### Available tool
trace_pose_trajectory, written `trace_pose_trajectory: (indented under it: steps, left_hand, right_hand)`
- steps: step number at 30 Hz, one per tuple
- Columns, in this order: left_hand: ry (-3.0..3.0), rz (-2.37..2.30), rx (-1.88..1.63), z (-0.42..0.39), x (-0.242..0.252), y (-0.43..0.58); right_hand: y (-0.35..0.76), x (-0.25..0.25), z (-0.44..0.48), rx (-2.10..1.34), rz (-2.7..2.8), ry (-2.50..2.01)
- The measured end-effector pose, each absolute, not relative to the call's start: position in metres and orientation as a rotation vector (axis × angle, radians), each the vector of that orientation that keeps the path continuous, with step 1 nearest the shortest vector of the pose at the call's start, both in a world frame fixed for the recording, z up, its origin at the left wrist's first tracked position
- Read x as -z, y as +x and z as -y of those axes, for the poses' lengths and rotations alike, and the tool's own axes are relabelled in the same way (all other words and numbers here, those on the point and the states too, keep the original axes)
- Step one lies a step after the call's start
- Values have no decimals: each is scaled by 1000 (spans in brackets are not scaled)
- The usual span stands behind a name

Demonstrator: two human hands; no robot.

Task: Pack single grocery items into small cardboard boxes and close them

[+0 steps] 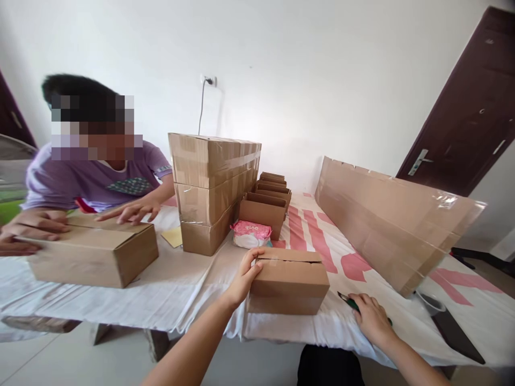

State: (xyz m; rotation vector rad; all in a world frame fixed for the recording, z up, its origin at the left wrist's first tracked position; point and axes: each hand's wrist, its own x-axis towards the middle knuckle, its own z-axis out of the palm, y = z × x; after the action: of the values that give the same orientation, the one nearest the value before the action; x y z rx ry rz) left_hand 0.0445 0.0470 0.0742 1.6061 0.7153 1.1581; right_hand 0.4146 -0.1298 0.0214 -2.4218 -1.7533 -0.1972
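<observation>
A small cardboard box [289,284] sits in front of me near the table's front edge, a narrow dark gap showing between its top flaps. My left hand [246,276] grips its upper left corner, fingers over the top and thumb along the near side. To the right of the box, my right hand [372,316] rests low on the tablecloth, closed over a green-handled utility knife [349,301]. The knife's tip points toward the box without touching it. Behind the box lies a pink and white soft pack [252,234].
Taped boxes stand in a tall stack [213,193] at centre left, beside a row of open boxes [263,212]. A long cardboard panel [386,214] stands on the right, near a dark flat object [456,327]. At left, a co-worker's hands rest on another box [88,254].
</observation>
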Motion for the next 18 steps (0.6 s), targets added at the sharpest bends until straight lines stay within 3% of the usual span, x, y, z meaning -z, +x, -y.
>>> trace_pose_trajectory:
  steps: [5,11,18]
  left_hand:
    - [1581,-682,-1141,-46,-75,44]
    - [1562,-668,-1148,-47,-74,45]
    - [1593,-630,-1172,-50,-72,48]
  right_hand:
    - [431,-37,110,152,1711,-2209]
    - [410,-108,62,325,1694,-1984]
    - [285,-183,20,209,2479,-1349]
